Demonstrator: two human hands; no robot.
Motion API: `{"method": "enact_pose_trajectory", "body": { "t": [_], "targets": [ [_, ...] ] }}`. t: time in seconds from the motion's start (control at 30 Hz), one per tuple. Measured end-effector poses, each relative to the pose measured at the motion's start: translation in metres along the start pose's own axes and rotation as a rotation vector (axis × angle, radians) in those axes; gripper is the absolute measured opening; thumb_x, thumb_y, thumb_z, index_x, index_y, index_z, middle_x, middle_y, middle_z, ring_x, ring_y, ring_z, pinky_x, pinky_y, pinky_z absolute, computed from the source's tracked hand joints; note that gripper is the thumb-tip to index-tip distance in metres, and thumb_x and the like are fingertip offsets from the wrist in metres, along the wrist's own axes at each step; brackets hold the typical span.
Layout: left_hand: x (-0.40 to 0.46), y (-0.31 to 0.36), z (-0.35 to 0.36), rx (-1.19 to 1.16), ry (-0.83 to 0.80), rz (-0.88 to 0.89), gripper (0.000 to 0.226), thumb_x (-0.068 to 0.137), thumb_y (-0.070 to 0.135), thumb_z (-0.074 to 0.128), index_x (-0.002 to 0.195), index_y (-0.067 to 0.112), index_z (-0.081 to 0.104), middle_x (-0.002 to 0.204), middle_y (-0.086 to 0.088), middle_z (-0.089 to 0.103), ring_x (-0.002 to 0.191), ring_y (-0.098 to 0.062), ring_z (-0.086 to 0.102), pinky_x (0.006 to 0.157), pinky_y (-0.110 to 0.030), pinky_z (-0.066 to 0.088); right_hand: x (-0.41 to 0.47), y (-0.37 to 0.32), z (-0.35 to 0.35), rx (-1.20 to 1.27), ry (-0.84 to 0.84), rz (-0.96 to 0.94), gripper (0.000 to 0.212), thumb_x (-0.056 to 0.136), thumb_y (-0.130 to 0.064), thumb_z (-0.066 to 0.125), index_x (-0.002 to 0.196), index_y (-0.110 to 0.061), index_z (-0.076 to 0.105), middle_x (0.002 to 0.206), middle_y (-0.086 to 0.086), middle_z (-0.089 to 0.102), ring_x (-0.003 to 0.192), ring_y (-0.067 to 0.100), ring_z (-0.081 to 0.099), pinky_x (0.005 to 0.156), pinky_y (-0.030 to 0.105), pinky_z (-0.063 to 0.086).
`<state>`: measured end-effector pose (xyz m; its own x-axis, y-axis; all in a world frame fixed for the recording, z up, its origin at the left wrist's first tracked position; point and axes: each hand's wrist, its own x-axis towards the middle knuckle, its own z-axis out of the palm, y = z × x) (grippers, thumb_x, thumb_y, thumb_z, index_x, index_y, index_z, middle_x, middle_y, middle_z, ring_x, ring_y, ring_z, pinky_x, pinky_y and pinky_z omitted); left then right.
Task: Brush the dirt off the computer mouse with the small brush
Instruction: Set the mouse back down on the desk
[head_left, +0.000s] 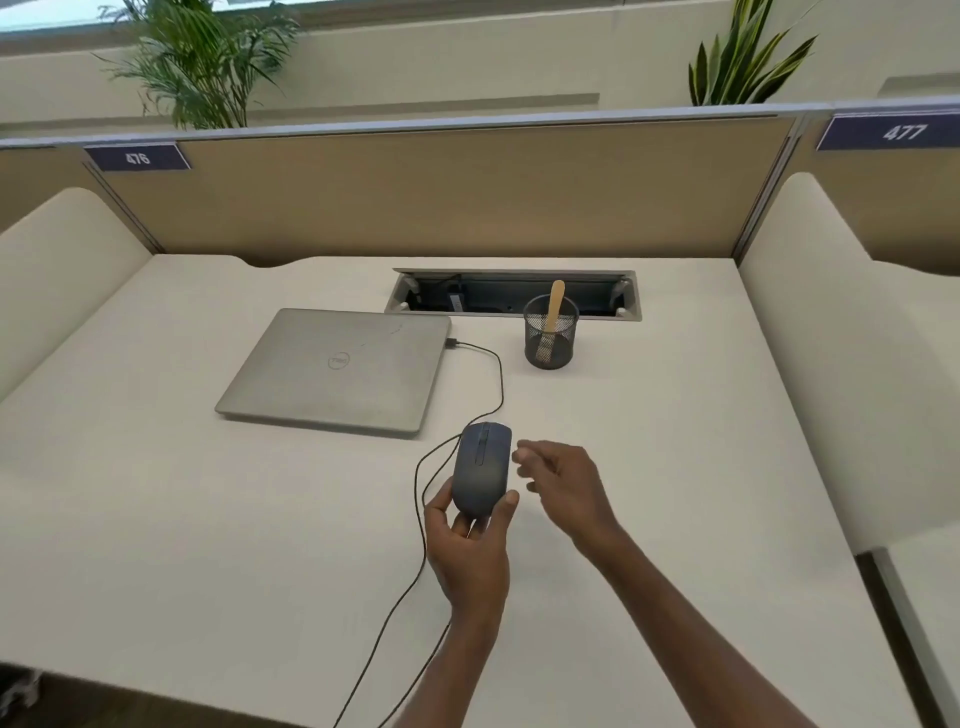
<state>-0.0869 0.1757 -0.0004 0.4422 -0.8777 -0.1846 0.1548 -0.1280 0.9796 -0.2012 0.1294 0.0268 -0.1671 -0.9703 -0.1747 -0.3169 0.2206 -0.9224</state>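
Head view is given over a pale desk (649, 467), where the computer mouse (482, 467) is held up by the left hand (470, 545), its rear end pinched between thumb and fingers so that the buttons and wheel face upward. Whether the front of the mouse is lifted clear of the desk cannot be told for certain. Its cable (498, 384) is run back to a closed laptop (337, 369) lying just to the left.

Nothing is held by the right hand (563, 483); it is kept just beside the mouse, apart from it, with the fingers loosely bent and slightly blurred, so their exact pose is not to be stated.

The small brush (555, 312) is seen well away from both hands, stood handle-up in a black mesh cup (550, 332) near the open cable tray (514, 299) at the back of the desk. Its bristles are faintly visible through the mesh.

By this showing, the task is judged to be at its very start: the mouse is taken in hand and presented, but the brush is not yet fetched and no brushing can be claimed. What is left is the whole of the work proper: the brush is to be drawn from the cup, brought to the mouse, and swept across its top and seams. No dirt can be made out on the mouse from here.
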Motion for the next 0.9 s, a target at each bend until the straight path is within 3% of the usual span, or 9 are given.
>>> {"method": "enact_pose_trajectory", "body": {
  "t": [0.1,0.23,0.37,0.47,0.57,0.67,0.9],
  "targets": [
    [-0.003,-0.006,-0.007,0.037,-0.037,-0.028,0.058,0.07,0.016,0.092,0.117,0.028,0.058,0.107,0.011,0.075,0.091,-0.005,0.076,0.072,-0.015,0.057,-0.014,0.005,0.011,0.128,-0.052,0.076,0.026,0.104,-0.017,0.053,0.109,-0.012,0.078,0.105,0.005,0.079,0.096,0.019,0.075,0.086,0.04,0.063],
    [0.001,-0.016,-0.017,0.141,-0.125,-0.03,0.062,0.069,0.019,0.093,0.119,0.03,0.057,0.111,0.003,0.075,0.09,-0.006,0.076,0.069,-0.015,0.057,-0.025,0.013,0.019,0.128,-0.031,0.122,0.023,0.101,-0.013,0.055,0.092,-0.001,0.073,0.088,0.02,0.074,0.079,0.024,0.067,0.072,0.038,0.054],
    [0.007,-0.027,-0.027,0.253,-0.211,-0.045,0.08,0.061,0.022,0.097,0.132,0.022,0.06,0.122,0.005,0.071,0.107,-0.012,0.071,0.092,-0.029,0.058,-0.028,0.021,0.022,0.11,-0.014,0.177,0.024,0.102,-0.012,0.053,0.097,-0.005,0.076,0.094,0.012,0.077,0.091,0.027,0.074,0.078,0.04,0.058],
    [0.011,-0.033,-0.032,0.346,-0.257,-0.049,0.078,0.059,0.026,0.098,0.129,0.019,0.064,0.12,0.005,0.07,0.111,-0.016,0.067,0.099,-0.038,0.056,-0.026,0.029,0.023,0.097,-0.003,0.233,0.032,0.104,-0.016,0.05,0.083,-0.001,0.069,0.086,0.01,0.075,0.082,0.026,0.072,0.077,0.041,0.058],
    [0.014,-0.036,-0.033,0.432,-0.285,-0.025,0.074,0.059,0.032,0.097,0.125,0.021,0.066,0.115,0.007,0.071,0.106,-0.015,0.067,0.095,-0.037,0.056,-0.023,0.037,0.026,0.058,0.003,0.262,0.036,0.104,-0.016,0.047,0.069,-0.009,0.054,0.07,0.008,0.06,0.064,0.02,0.062,0.065,0.033,0.048],
    [0.018,-0.036,-0.032,0.483,-0.29,0.004,0.058,0.058,0.031,0.097,0.109,0.026,0.07,0.103,0.006,0.071,0.095,-0.017,0.069,0.083,-0.036,0.059,-0.02,0.042,0.032,-0.019,-0.002,0.265,0.041,0.104,-0.015,0.044,0.063,-0.015,0.048,0.062,0.001,0.054,0.05,0.009,0.05,0.056,0.024,0.04],
    [0.027,-0.043,-0.031,0.565,-0.301,0.057,0.052,0.058,0.029,0.097,0.102,0.025,0.07,0.101,0.004,0.068,0.086,-0.015,0.069,0.077,-0.033,0.06,-0.01,0.042,0.038,-0.138,-0.012,0.252,0.04,0.104,-0.014,0.04,0.065,-0.011,0.046,0.069,0.009,0.053,0.06,0.018,0.046,0.059,0.029,0.037]
  ]
}}
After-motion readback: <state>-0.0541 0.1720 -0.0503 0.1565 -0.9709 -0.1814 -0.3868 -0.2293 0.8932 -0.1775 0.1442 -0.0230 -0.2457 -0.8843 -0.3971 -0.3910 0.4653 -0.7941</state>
